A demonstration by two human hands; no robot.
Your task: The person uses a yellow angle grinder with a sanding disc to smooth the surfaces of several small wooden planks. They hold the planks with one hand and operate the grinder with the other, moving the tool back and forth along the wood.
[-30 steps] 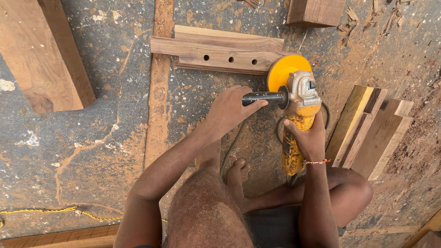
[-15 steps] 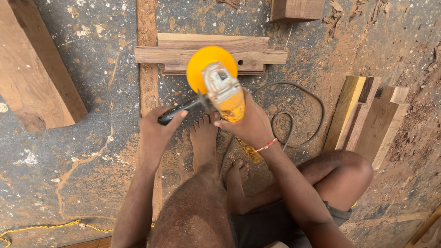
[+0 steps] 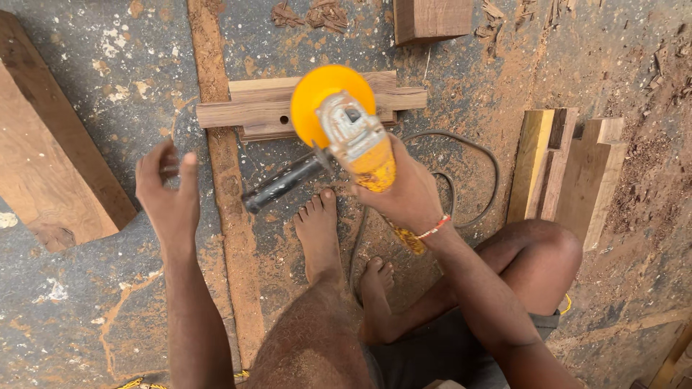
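The right hand (image 3: pixel 407 191) is wrapped around the body of a yellow and grey angle grinder with a round yellow guard (image 3: pixel 344 130), held in the upper middle of the frame above a flat brown wooden piece with drilled holes (image 3: pixel 252 112) that lies on the dusty grey concrete floor (image 3: pixel 108 79). The grinder's black side handle (image 3: pixel 282 184) sticks out toward the lower left with nothing gripping it. The left hand (image 3: pixel 169 191) hangs in the air at centre left, fingers loosely spread and holding nothing, apart from that handle. A black power cord (image 3: pixel 476 155) loops on the floor to the right of the right hand. The person's bare foot (image 3: pixel 317 234) rests on the floor just below the grinder. A thick brown wooden beam (image 3: pixel 50 158) lies at the left edge, a stack of pale wooden offcuts (image 3: pixel 569 169) at the right, and a short wooden block (image 3: pixel 431 18) at the top.
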